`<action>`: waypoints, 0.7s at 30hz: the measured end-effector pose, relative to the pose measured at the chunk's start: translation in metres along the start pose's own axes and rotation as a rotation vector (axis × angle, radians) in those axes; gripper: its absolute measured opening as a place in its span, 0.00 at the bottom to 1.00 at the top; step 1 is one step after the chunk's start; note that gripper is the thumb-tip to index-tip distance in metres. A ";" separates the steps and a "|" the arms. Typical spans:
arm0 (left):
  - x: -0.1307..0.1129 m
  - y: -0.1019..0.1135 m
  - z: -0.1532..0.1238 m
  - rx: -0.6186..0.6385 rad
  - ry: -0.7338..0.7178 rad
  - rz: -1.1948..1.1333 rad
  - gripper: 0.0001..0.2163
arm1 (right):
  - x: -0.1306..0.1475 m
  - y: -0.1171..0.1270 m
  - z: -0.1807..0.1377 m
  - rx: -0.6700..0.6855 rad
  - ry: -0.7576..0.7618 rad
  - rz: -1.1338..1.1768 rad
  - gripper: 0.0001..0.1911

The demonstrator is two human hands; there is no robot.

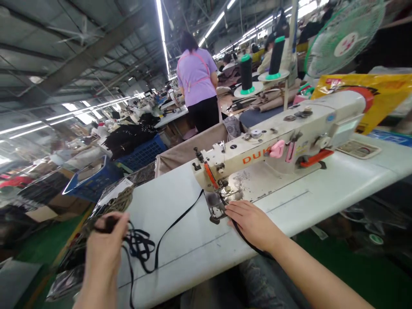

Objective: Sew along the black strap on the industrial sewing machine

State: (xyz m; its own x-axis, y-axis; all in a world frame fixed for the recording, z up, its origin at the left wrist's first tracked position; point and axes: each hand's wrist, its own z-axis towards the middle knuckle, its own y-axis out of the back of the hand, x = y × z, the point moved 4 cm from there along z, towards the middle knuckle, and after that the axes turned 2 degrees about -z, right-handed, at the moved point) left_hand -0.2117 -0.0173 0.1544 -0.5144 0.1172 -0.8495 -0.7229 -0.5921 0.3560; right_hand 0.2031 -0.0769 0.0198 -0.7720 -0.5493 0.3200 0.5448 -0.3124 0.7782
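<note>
White sewing table (193, 257), left fingers (113, 224) pinching black strap (141, 246), right fingers (235, 208) flat on it, blue crate (143, 153) below dark cloth (128, 135)

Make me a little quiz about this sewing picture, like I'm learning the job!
1. True or false: the left hand grips a bunch of black strap.
2. Where does the right hand rest?
A) up in the air
B) on the table, by the needle of the sewing machine
C) on top of the left hand
3. Fill in: the letters on the sewing machine are ____ in colour.

Key: 1 true; 2 B; 3 orange.
</note>
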 end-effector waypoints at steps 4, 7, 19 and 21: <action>0.005 -0.100 -0.025 0.498 -0.094 0.187 0.14 | 0.002 0.005 0.001 -0.006 0.015 -0.010 0.16; 0.009 -0.161 -0.048 0.652 -0.102 0.334 0.10 | 0.004 0.009 0.003 0.003 0.025 -0.001 0.16; 0.034 -0.235 -0.061 0.619 -0.081 0.403 0.09 | 0.003 0.010 0.004 0.069 0.013 0.003 0.16; 0.039 -0.229 -0.054 0.584 -0.072 0.351 0.04 | 0.004 0.010 0.005 0.073 0.008 0.000 0.16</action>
State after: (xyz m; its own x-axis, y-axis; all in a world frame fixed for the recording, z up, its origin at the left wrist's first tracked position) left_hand -0.0416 0.0797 0.0184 -0.7784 0.0617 -0.6247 -0.6278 -0.0800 0.7743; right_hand 0.2045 -0.0785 0.0315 -0.7690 -0.5558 0.3159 0.5193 -0.2548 0.8157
